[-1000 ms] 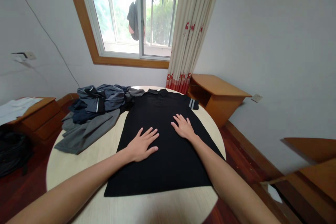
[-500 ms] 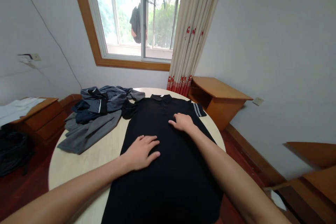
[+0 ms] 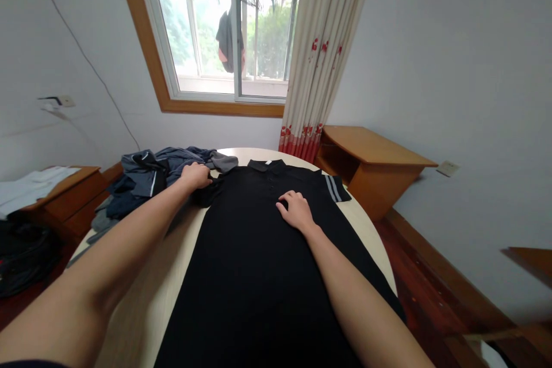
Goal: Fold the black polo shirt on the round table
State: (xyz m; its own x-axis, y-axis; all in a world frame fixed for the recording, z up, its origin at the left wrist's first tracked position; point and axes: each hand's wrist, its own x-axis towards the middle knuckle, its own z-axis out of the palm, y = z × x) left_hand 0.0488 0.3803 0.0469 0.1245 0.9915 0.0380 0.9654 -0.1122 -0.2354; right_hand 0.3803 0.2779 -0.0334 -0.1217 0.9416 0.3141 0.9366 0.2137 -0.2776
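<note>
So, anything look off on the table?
Mildly: the black polo shirt has its left sleeve up against the rumpled clothes pile, while its striped sleeve lies spread out. The shirt's lower right also runs past the round table edge. No spill or damage visible.

No text can be read (the white label (image 3: 268, 162) on the black shirt (image 3: 254, 253) is too small).

Daylight glares through the window (image 3: 224, 29), leaving the black shirt (image 3: 254, 276) nearly detailless.
</note>
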